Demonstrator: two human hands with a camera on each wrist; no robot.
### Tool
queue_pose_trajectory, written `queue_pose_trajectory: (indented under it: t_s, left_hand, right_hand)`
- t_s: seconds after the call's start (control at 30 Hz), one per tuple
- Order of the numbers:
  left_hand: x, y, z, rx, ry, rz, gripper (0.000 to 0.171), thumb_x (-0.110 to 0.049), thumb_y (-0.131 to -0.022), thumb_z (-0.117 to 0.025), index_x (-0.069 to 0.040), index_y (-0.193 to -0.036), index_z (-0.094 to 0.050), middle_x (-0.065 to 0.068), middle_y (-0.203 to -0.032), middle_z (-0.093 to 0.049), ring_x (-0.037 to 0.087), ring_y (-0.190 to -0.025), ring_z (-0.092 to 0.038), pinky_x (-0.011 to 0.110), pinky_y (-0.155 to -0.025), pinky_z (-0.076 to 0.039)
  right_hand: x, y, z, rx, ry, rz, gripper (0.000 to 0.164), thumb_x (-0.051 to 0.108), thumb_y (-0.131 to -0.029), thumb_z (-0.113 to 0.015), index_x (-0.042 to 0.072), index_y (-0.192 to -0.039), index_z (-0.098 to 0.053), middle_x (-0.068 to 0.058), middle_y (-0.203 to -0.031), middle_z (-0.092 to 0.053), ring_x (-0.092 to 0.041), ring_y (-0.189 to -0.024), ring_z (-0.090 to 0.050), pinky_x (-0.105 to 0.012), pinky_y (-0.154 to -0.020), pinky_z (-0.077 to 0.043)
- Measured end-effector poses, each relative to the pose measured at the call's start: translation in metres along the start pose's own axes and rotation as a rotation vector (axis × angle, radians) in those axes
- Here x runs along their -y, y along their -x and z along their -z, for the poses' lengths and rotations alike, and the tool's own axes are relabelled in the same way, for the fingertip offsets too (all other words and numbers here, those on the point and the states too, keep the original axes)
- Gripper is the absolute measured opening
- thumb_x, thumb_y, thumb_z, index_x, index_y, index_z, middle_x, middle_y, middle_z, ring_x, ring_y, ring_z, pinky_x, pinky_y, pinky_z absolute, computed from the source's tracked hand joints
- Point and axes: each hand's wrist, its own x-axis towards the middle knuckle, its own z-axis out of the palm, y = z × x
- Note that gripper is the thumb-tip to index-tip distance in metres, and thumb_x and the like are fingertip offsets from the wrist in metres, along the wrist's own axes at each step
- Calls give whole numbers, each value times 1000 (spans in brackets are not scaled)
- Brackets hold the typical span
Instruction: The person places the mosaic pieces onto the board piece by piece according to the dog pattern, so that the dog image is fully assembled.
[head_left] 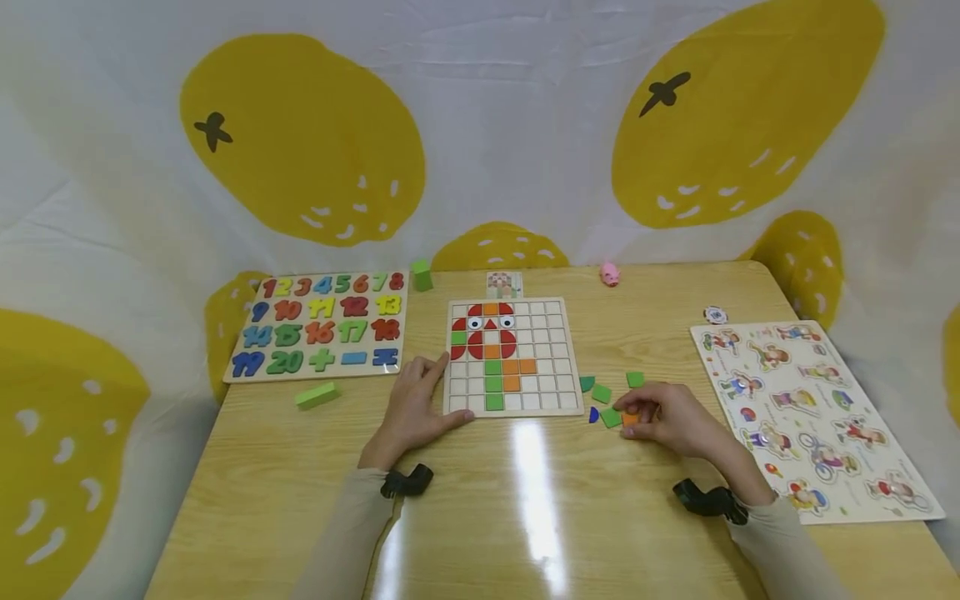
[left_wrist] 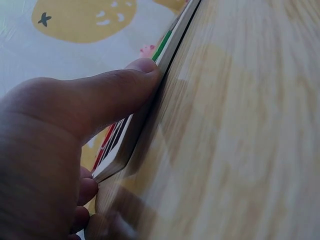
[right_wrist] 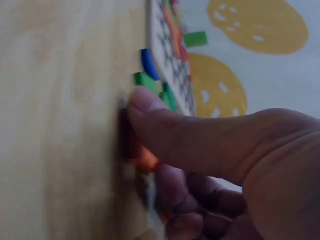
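Observation:
A wooden grid board [head_left: 546, 354] lies mid-table, with red, orange and green tiles and two eye pieces forming a figure on its left part. My left hand [head_left: 412, 408] braces the board's near left corner; the thumb [left_wrist: 115, 92] lies straight along the near edge, other fingers at the left side. Right of the board, my right hand [head_left: 671, 417] pinches an orange tile [right_wrist: 146, 159] between thumb and forefinger, low over the table. Beside those fingertips lie a green square tile [head_left: 611, 417], a blue rounded piece [head_left: 594, 414] and more green pieces [head_left: 602, 393].
A number puzzle board [head_left: 337, 329] lies at the left, with green blocks [head_left: 317, 395] near it. Behind the grid board is a picture card [head_left: 504, 284]. A pink pig [head_left: 610, 273], a round chip [head_left: 715, 315] and a picture puzzle board [head_left: 813, 417] are at the right.

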Motion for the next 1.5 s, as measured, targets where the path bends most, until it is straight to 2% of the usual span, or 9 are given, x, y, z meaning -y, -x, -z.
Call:
queue_pose_trajectory:
  t_s: [0.23,0.37,0.47,0.57,0.7,0.77,0.87,1.03,1.5]
  left_hand:
    - [5,-2,-1,1,9,-2,111,-73,-68,-75,-20,-156,-33,0,-112,-39,17,-102,-35,35,-86,-31]
    - [5,-2,-1,0,4,-11,111,-73,-68,-74,-19,-156,-33,0,-111,-39,17,-102,-34,36,-85,-31]
    - [4,-2,-1,0,5,-19,111,-73,-68,-74,-18,-155,-33,0,-110,-39,18,-101,-34,36,-85,-30]
    - [4,-2,0,0,-1,-18,111,-73,-69,-73,-18,-155,-33,0,-110,-39,18,-101,-34,36,-85,-30]
    - [4,-3,0,-5,-3,-27,111,-74,-68,-73,-18,-156,-33,0,-110,-40,18,-101,-34,35,-84,-30]
    - [5,-4,-1,-5,-1,-37,111,-74,-68,-73,-19,-156,-33,0,-111,-40,17,-101,-34,34,-84,-30]
    - [4,-5,-2,-2,2,-54,112,-75,-68,-72,-18,-156,-32,0,-110,-40,17,-99,-34,33,-83,-30]
    - [0,-5,-3,-12,16,-64,112,-74,-67,-74,-16,-155,-34,1,-108,-40,17,-98,-34,34,-82,-29]
    - [3,-1,1,-7,0,-23,111,-73,-68,-74,-18,-156,-33,0,-109,-39,17,-99,-34,34,-82,-30]
  right_hand:
    - [0,3,-7,-57,110,-63,23,24,-73,-88,16,-88,-72,8,-75,-62,-4,-63,-52,-24,-58,-44]
    - [0,1,-6,-87,62,-50,21,19,-78,-85,14,-89,-67,7,-74,-59,-6,-63,-53,-23,-56,-44]
    - [0,-7,-6,-143,-64,-31,21,15,-83,-80,12,-97,-64,2,-75,-60,-9,-62,-54,-24,-55,-45]
    - [5,-24,-12,-186,-283,-15,20,14,-88,-75,9,-104,-63,-8,-78,-61,-19,-63,-58,-26,-57,-48]
    - [18,-54,-29,-209,-482,-29,26,16,-86,-78,7,-105,-65,-15,-81,-64,-26,-67,-63,-28,-59,-51]
    - [25,-68,-39,-207,-456,-42,32,20,-80,-83,8,-104,-67,-12,-80,-67,-23,-66,-64,-27,-57,-50]
    - [34,-84,-53,-194,-310,-56,38,29,-71,-90,12,-98,-69,-2,-77,-68,-16,-63,-62,-24,-56,-47]
    - [46,-94,-67,-158,-94,-53,43,42,-62,-93,18,-90,-70,6,-76,-65,-12,-62,-55,-25,-58,-43]
    - [50,-99,-73,-151,-79,-27,24,33,-75,-87,18,-89,-74,10,-73,-64,-11,-60,-56,-25,-56,-45]
